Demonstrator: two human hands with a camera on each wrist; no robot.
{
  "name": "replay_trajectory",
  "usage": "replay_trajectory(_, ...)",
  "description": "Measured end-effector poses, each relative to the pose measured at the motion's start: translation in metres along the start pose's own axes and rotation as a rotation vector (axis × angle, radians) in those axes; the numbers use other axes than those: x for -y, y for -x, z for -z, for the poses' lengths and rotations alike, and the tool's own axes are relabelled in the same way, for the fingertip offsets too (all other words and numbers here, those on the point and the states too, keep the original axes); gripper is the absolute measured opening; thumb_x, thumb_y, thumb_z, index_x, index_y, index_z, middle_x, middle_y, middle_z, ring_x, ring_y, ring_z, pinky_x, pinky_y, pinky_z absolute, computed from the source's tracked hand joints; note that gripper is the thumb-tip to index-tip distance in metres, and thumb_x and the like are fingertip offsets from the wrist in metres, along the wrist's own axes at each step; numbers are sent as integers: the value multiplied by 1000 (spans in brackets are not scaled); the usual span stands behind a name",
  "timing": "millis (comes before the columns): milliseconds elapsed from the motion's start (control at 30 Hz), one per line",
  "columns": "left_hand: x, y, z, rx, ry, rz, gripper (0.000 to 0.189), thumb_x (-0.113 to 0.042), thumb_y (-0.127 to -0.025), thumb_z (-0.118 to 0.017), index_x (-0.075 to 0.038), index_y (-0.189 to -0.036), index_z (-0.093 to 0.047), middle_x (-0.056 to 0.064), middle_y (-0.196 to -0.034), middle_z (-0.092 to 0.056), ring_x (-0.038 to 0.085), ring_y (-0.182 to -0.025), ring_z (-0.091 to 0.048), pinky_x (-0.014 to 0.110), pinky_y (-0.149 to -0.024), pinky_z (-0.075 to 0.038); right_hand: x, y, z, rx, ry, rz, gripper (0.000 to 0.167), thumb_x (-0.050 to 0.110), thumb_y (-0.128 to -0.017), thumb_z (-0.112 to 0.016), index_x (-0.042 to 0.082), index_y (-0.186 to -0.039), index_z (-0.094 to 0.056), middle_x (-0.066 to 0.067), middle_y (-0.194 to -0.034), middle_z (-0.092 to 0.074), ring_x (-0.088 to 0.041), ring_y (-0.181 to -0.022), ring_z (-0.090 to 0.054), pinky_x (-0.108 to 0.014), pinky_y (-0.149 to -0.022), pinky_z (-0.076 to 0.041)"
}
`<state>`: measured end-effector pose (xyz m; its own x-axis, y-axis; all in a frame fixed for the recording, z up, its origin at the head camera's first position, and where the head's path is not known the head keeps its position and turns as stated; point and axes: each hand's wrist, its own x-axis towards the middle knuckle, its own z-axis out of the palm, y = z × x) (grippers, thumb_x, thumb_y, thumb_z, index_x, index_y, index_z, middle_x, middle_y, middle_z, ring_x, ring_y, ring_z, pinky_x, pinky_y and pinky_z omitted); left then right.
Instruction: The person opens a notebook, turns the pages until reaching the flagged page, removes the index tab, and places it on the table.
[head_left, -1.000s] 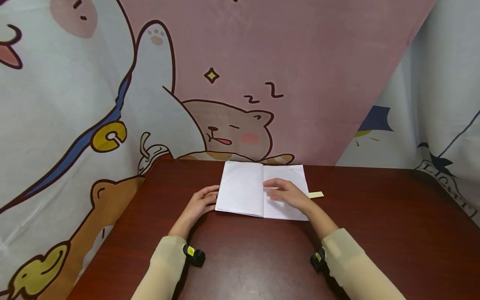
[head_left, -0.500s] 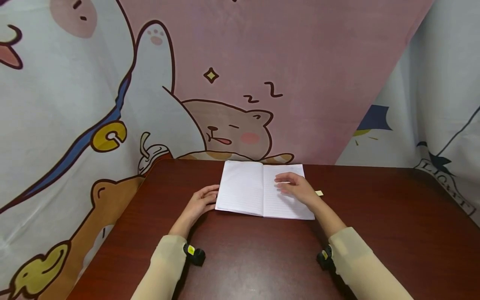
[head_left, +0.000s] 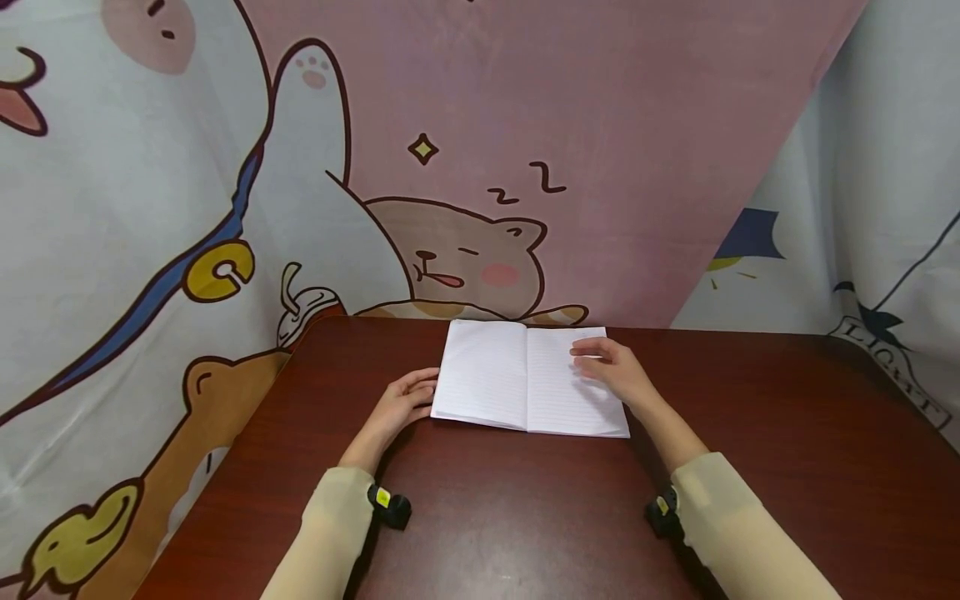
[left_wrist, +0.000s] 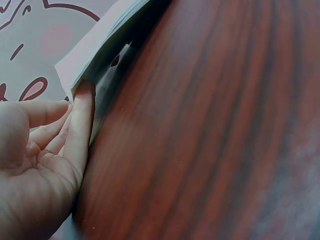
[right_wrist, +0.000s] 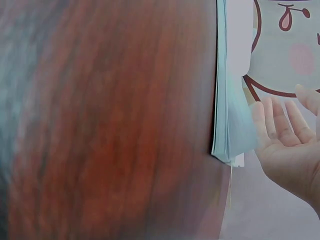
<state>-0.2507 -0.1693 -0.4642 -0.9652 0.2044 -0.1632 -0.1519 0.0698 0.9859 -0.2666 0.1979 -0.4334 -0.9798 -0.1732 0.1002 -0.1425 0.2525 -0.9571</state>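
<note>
An open notebook (head_left: 480,375) with lined white pages lies near the table's back edge in the head view. My left hand (head_left: 397,408) rests at its left edge, fingers extended. In the left wrist view, one of the left hand's fingers (left_wrist: 82,120) reaches under the notebook's edge (left_wrist: 100,45), and the thumb tip sits right by the corner. Over the right-hand page, my right hand (head_left: 618,371) has its fingers loosely bent with nothing between them. The right wrist view shows that hand (right_wrist: 290,145) beside the notebook's stacked pages (right_wrist: 230,115), thumb apart from the fingers.
The dark red-brown wooden table (head_left: 750,433) extends to both sides and toward me. Behind it hangs a cloth backdrop (head_left: 637,167) with cartoon animals. Each wrist carries a small black camera, such as the left camera (head_left: 392,508).
My right hand has moved to the right across the right-hand page, away from the centre fold. The pale yellow tab at the right edge is now hidden behind it. The left hand stays put.
</note>
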Motion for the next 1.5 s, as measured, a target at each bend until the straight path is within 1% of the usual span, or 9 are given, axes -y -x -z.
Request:
replay_trajectory(100, 0, 0, 0, 2, 0, 0, 43, -5, -104, -46, -4, -147, -46, 25, -142, -53, 8, -102, -63, 23, -81, -56, -1, 0, 3, -19, 5, -7, 38, 6, -97, -62, -13, -129, -54, -37, -132, -55, 3, -93, -64, -27, -88, -57)
replay_trajectory(233, 1, 0, 1, 5, -2, -1, 43, -5, -104, -46, -4, -147, -45, 25, -142, -53, 8, -102, -63, 23, -81, -56, -2, 1, 7, -38, 8, -17, 38, 4, -97, -61, -13, -130, -54, -36, -132, -56, 1, -95, -64, -26, -88, -57)
replay_trajectory(333, 1, 0, 1, 3, -4, 0, 43, -5, -104, -47, -4, -147, -45, 25, -142, -53, 8, -102, -63, 23, -81, -56, -2, 2, 9, -55, 10, -20, 38, 4, -97, -61, -13, -131, -53, -35, -132, -57, 1, -95, -65, -22, -86, -57)
replay_trajectory(500, 1, -1, 0, -4, -3, 3, 43, -5, -104, -47, -4, -147, -46, 24, -141, -54, 8, -100, -63, 23, -80, -56, -4, 4, 12, -87, 19, -15, 39, 8, -97, -62, -12, -131, -54, -33, -131, -58, 5, -94, -63, -16, -84, -55)
replay_trajectory(700, 1, -2, 0, -17, -13, 5, 43, -5, -104, -48, -4, -147, -47, 24, -140, -55, 9, -102, -63, 24, -81, -56, -7, 5, 16, -150, 64, -14, 40, 14, -98, -64, -10, -129, -57, -33, -132, -58, 1, -96, -64, -10, -79, -51)
replay_trajectory(900, 0, -1, 0, -22, -15, 12, 43, -5, -104, -48, -4, -147, -46, 24, -141, -54, 9, -103, -62, 25, -82, -56, -7, 5, 18, -198, 113, -44, 38, 12, -98, -62, -8, -130, -57, -32, -132, -57, 16, -86, -54, -7, -77, -48)
replay_trajectory(1000, 0, -1, 0, -24, -17, 16, 43, -5, -104, -48, -4, -147, -46, 24, -141, -54, 9, -103, -62, 25, -82, -56, -8, 5, 19, -218, 128, -55, 38, 12, -98, -62, -9, -130, -56, -32, -133, -57, 17, -84, -52, -5, -77, -46)
replay_trajectory(1200, 0, -1, -1, -22, -16, 17, 43, -5, -104, -48, -5, -147, -47, 23, -141, -55, 9, -103, -62, 24, -81, -56, -12, 3, 23, -247, 166, -81, 41, 16, -98, -64, -8, -131, -56, -30, -133, -58, 17, -85, -49, -4, -77, -43)
replay_trajectory(1500, 0, -2, -1, -17, -17, 12, 43, -5, -104, -47, -5, -147, -47, 23, -141, -55, 9, -103, -62, 23, -80, -55, -16, 1, 26, -248, 188, -101, 44, 17, -96, -66, -7, -132, -56, -28, -134, -58, 14, -85, -49, -5, -76, -42)
